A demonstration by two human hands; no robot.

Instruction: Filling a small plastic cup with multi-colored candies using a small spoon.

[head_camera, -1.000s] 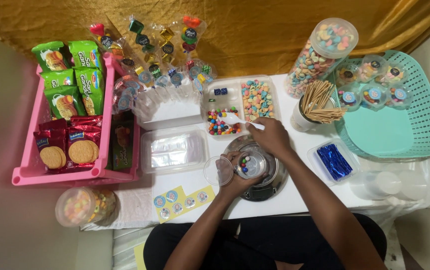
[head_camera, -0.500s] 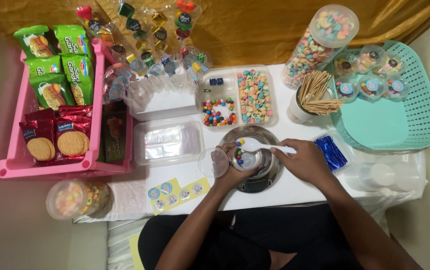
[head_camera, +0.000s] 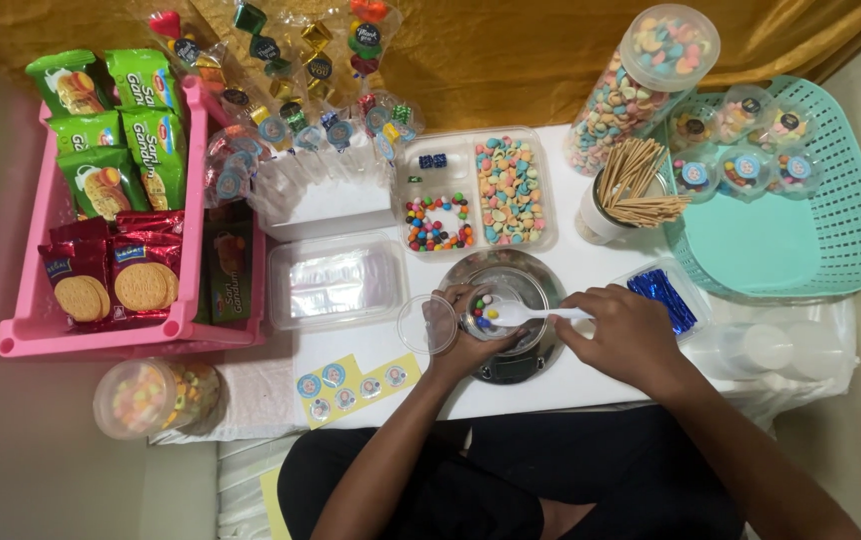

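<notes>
Overhead, left hand (head_camera: 461, 335) grips a small clear cup (head_camera: 486, 312) w/ a few candies on the scale (head_camera: 511, 320); right hand (head_camera: 626, 335) pinches a white spoon (head_camera: 531, 314) over it; filling barely begun, lid (head_camera: 427, 324) off beside it.

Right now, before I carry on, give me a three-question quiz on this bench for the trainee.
1. True or false: the right hand holds a white spoon.
2. What does the left hand steady: A) toothpick cup, B) small clear cup, C) pink rack?
3. Fill in: the small clear cup sits on a round ___.

Key: 1 true. 2 B. 3 scale, with a metal pan.
</notes>
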